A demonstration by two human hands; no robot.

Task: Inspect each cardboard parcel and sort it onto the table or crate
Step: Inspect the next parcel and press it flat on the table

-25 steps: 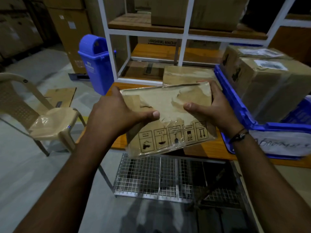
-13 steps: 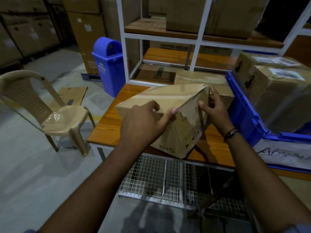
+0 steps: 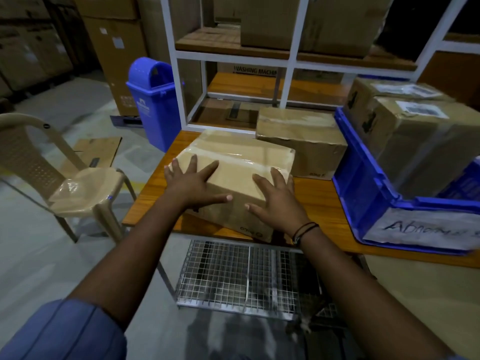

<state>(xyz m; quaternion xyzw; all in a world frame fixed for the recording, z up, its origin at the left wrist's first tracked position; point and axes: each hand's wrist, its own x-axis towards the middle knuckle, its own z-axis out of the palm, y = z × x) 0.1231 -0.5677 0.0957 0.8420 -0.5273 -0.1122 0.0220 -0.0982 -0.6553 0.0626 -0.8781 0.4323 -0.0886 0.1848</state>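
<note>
A taped cardboard parcel [image 3: 241,162] lies flat on the wooden table [image 3: 319,203], its near corner reaching the table's front edge. My left hand [image 3: 192,183] rests on its near left top edge with fingers spread. My right hand [image 3: 275,201] lies spread on the near right top edge, thumb over the front face. Neither hand is closed around the parcel. A second parcel [image 3: 298,136] sits just behind it to the right. At the table's right stands a blue crate [image 3: 363,183] with a handwritten label, holding two large parcels [image 3: 420,131].
A beige plastic chair [image 3: 78,188] stands left of the table. A blue bin [image 3: 153,100] is behind it on the floor. A white shelf frame [image 3: 179,74] with boxes rises behind the table. A wire mesh rack [image 3: 233,276] sits under the table's front.
The parcel, held up and tilted in both hands, has come down flat onto the table. Both hands have loosened from its sides and now lie spread on top.
</note>
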